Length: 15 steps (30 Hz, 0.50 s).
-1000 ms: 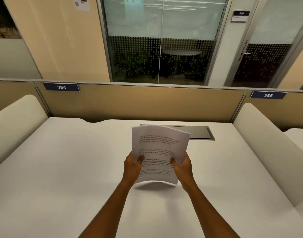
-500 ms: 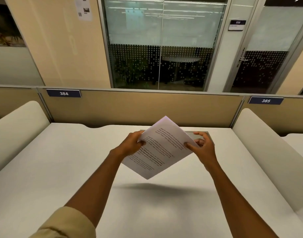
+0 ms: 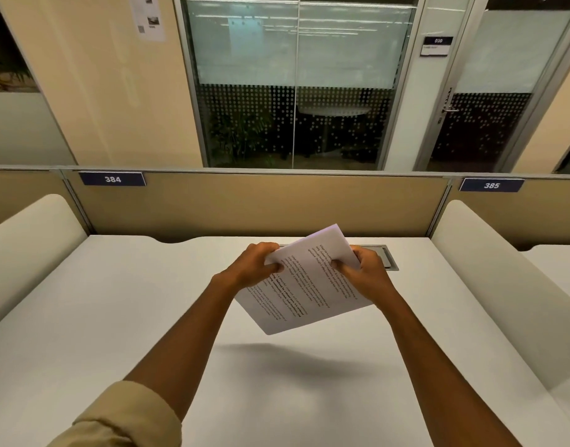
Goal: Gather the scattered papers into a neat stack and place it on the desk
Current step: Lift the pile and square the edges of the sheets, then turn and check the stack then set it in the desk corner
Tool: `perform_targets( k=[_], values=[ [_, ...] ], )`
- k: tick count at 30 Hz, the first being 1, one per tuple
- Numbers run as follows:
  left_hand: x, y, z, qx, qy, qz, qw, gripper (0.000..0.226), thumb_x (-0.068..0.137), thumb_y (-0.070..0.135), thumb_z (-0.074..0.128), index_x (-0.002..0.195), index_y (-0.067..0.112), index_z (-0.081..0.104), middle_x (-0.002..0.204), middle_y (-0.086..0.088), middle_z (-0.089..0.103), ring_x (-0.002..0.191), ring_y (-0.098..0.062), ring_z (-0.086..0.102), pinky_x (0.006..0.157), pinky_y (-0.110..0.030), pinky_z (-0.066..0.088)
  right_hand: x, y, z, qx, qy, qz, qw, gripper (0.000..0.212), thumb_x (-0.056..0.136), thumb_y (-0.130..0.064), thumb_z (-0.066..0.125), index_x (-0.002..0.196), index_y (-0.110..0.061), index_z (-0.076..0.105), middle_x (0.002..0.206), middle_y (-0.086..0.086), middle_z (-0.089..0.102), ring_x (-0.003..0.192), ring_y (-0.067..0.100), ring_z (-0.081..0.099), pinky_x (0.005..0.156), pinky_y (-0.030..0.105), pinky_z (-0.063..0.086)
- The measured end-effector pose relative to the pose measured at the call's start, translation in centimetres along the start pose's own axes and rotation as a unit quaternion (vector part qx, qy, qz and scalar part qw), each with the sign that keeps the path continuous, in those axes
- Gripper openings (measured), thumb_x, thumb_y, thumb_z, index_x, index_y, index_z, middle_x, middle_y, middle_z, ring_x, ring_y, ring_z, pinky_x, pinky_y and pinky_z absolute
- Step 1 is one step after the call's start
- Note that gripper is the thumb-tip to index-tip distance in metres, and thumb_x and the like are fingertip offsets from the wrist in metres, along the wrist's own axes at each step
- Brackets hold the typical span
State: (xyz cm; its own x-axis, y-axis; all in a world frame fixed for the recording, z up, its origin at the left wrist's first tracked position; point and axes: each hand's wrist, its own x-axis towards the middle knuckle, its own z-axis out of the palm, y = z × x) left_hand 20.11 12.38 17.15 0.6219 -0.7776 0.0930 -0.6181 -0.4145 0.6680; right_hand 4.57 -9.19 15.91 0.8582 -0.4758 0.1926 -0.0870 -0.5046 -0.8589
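Papers (image 3: 304,285), printed with text, were held as 1 thin bundle in the air above the white desk (image 3: 116,317), clear of its surface; a shadow lay on the desk beneath them. The bundle sat skewed, 1 corner pointing to the far right and another toward the near side.

Left hand (image 3: 256,264) was clenched on the bundle's left edge, thumb on the printed face. Right hand (image 3: 362,274) was clenched on the right edge in the same manner. The bundle lay between the 2 hands, most of its length hanging on the near side of both grips.

Handling, as judged: the sheets were light, limp and smooth, and likely to slide against each other or fan out if the grip slackened. Opposite long edges, as taken here, appeared the sound place to hold; a single corner would probably let them droop.

No loose sheets were seen elsewhere on the desk. A recessed cable hatch (image 3: 385,256) lay just beyond the right hand. The stack was not yet set down.
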Motion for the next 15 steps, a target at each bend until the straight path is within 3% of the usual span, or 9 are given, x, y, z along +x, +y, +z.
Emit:
perform_targets(
  k=[1, 4, 8, 12, 15],
  values=[
    [-0.2, -0.5, 0.0, -0.006, 0.016, -0.008, 1.0, 0.005, 0.088, 0.022, 0.064, 0.092, 0.025, 0.064, 0.097, 0.004, 0.069, 0.085, -0.021, 0.069, 0.067, -0.025, 0.055, -0.1, 0.1, -0.1, 0.0, -0.001, 0.003, 1.0, 0.021, 0.086, -0.033, 0.068, 0.102, -0.019, 0.065, 0.092, -0.001, 0.07, 0.079, 0.014, 0.068, 0.059, 0.021, 0.05],
    [-1.1, -2.4, -0.1, -0.005, 0.061, -0.053, 0.997, 0.017, 0.083, 0.029, 0.072, 0.079, 0.026, 0.056, 0.088, 0.007, 0.068, 0.08, -0.022, 0.07, 0.066, -0.028, 0.059, -0.5, 0.8, -0.7, 0.014, -0.007, 0.013, 1.0, 0.026, 0.087, -0.031, 0.067, 0.108, -0.015, 0.065, 0.096, 0.001, 0.071, 0.081, 0.017, 0.07, 0.063, 0.026, 0.056],
    [-3.0, -5.4, -0.2, -0.13, 0.091, -0.13, 0.979, 0.034, 0.074, 0.023, 0.083, 0.095, 0.009, 0.06, 0.097, -0.011, 0.072, 0.085, -0.031, 0.072, 0.075, -0.037, 0.062, -1.2, 1.7, -1.5, 0.05, -0.011, 0.03, 0.998, 0.023, 0.089, -0.029, 0.065, 0.108, -0.017, 0.064, 0.099, 0.001, 0.073, 0.08, 0.02, 0.072, 0.063, 0.027, 0.057],
    [-5.7, -7.0, 0.9, -0.295, 0.107, -0.153, 0.937, 0.057, 0.069, 0.026, 0.087, 0.117, 0.015, 0.058, 0.098, -0.018, 0.073, 0.092, -0.033, 0.071, 0.074, -0.03, 0.06, -2.1, 2.8, -1.2, 0.066, -0.026, 0.049, 0.996, 0.018, 0.089, -0.029, 0.065, 0.106, -0.022, 0.063, 0.098, -0.002, 0.072, 0.077, 0.019, 0.072, 0.058, 0.021, 0.055],
    [-7.5, -8.1, 2.8, -0.418, 0.129, -0.168, 0.884, 0.075, 0.063, 0.029, 0.087, 0.128, 0.017, 0.052, 0.109, -0.017, 0.069, 0.101, -0.035, 0.069, 0.087, -0.046, 0.058, -2.9, 3.8, -0.7, 0.095, -0.021, 0.072, 0.993, 0.014, 0.089, -0.03, 0.066, 0.102, -0.028, 0.062, 0.098, -0.002, 0.073, 0.075, 0.019, 0.073, 0.057, 0.022, 0.056]
  ],
)
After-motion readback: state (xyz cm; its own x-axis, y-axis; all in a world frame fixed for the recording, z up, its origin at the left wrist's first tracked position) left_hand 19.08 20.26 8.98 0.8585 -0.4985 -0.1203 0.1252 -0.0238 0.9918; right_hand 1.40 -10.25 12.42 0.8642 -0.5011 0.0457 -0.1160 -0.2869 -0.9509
